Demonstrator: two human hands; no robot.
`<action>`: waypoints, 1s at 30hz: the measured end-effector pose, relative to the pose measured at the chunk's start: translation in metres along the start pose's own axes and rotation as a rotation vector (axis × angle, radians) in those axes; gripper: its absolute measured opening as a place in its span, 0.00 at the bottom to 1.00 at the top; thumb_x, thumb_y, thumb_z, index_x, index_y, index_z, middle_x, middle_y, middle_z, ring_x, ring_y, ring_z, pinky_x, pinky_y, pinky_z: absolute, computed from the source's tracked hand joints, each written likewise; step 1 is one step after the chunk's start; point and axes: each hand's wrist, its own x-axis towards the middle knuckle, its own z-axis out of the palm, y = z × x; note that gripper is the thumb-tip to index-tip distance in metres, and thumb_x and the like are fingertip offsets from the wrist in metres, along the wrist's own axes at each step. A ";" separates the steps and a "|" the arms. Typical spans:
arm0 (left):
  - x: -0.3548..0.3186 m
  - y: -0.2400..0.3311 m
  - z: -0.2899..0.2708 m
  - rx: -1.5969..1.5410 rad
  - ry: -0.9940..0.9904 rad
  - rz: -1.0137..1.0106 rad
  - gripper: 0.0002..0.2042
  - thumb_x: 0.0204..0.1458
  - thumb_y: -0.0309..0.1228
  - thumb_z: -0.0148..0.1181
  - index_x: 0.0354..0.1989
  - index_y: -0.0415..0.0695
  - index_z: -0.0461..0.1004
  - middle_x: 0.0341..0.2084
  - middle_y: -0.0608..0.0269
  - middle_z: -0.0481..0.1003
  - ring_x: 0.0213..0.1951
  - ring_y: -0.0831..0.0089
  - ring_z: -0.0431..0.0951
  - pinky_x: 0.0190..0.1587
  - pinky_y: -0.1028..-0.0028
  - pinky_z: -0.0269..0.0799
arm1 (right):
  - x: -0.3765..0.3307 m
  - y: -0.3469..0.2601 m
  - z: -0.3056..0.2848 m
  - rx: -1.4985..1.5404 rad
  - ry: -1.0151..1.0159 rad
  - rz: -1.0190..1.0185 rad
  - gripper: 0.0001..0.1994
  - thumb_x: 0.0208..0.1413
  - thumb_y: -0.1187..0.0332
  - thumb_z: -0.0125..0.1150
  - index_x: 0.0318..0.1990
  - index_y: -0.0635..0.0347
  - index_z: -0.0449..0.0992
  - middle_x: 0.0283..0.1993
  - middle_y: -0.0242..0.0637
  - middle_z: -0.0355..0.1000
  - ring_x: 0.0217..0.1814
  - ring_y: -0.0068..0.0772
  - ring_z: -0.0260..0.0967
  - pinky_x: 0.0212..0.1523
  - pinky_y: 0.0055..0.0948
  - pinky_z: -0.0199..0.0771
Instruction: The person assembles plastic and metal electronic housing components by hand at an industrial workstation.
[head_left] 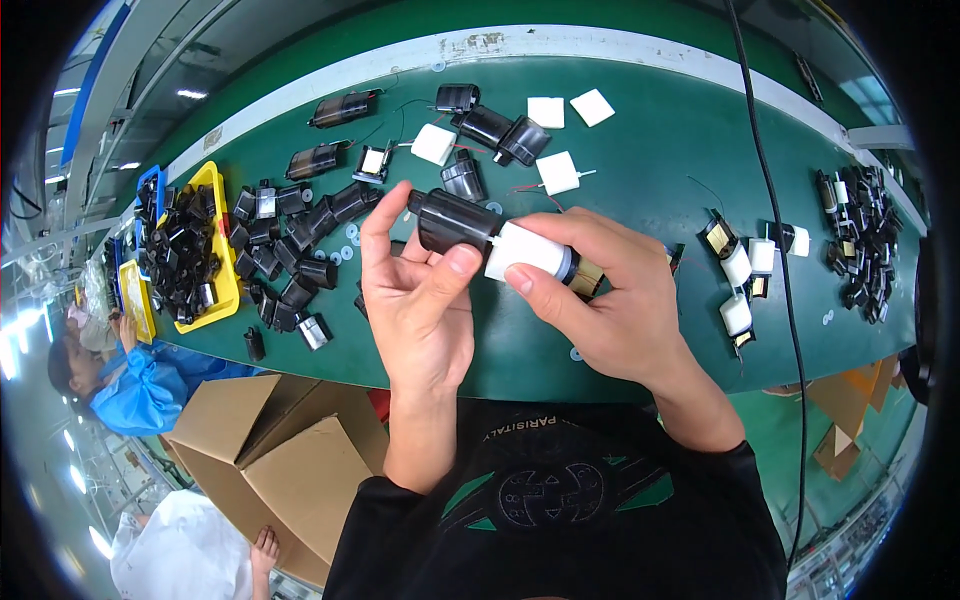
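Between my fingers, over the near middle of the green workbench (640, 110), a black plastic housing (452, 222) and a white block-shaped part (527, 252) meet end to end. My left hand (420, 300) is closed on the black housing, index finger at its far tip and thumb along its side. With thumb and fingers my right hand (610, 290) grips the white part, which has a dark and gold-coloured end (588, 278) near the palm. Whether the white part sits inside the housing's mouth or only touches it, I cannot tell.
Black housings (300, 230) lie heaped on the left beside a yellow bin (215, 290) full of black parts. White blocks (558, 172) are scattered behind my hands. More black parts (862, 240) pile up at right. A black cable (765, 180) hangs down. An open cardboard box (290, 450) stands lower left, near two people.
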 end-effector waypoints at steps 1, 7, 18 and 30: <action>-0.001 0.001 0.001 0.042 0.004 0.007 0.31 0.44 0.14 0.60 0.58 0.42 0.56 0.40 0.51 0.73 0.40 0.69 0.75 0.45 0.71 0.72 | 0.000 -0.001 -0.001 0.003 -0.001 -0.002 0.13 0.45 0.72 0.65 0.40 0.65 0.74 0.30 0.40 0.73 0.27 0.32 0.72 0.26 0.25 0.69; -0.003 0.004 0.007 0.075 -0.008 -0.019 0.32 0.40 0.11 0.63 0.54 0.41 0.57 0.38 0.49 0.72 0.39 0.68 0.76 0.41 0.73 0.74 | -0.001 0.003 -0.002 0.008 0.027 -0.043 0.13 0.44 0.75 0.65 0.39 0.66 0.74 0.28 0.41 0.72 0.25 0.33 0.70 0.23 0.25 0.67; -0.010 0.007 0.012 0.306 -0.143 0.147 0.31 0.37 0.13 0.67 0.52 0.37 0.61 0.41 0.50 0.72 0.44 0.65 0.75 0.43 0.70 0.76 | -0.002 0.009 -0.005 0.016 0.004 -0.193 0.30 0.40 0.68 0.70 0.54 0.66 0.68 0.39 0.40 0.65 0.35 0.30 0.64 0.33 0.24 0.66; -0.012 -0.001 0.009 0.277 -0.140 0.281 0.29 0.40 0.10 0.62 0.52 0.36 0.60 0.44 0.49 0.68 0.47 0.63 0.72 0.45 0.68 0.78 | -0.008 0.019 0.009 0.004 0.115 -0.288 0.22 0.46 0.65 0.66 0.48 0.67 0.72 0.36 0.40 0.67 0.33 0.32 0.65 0.32 0.25 0.66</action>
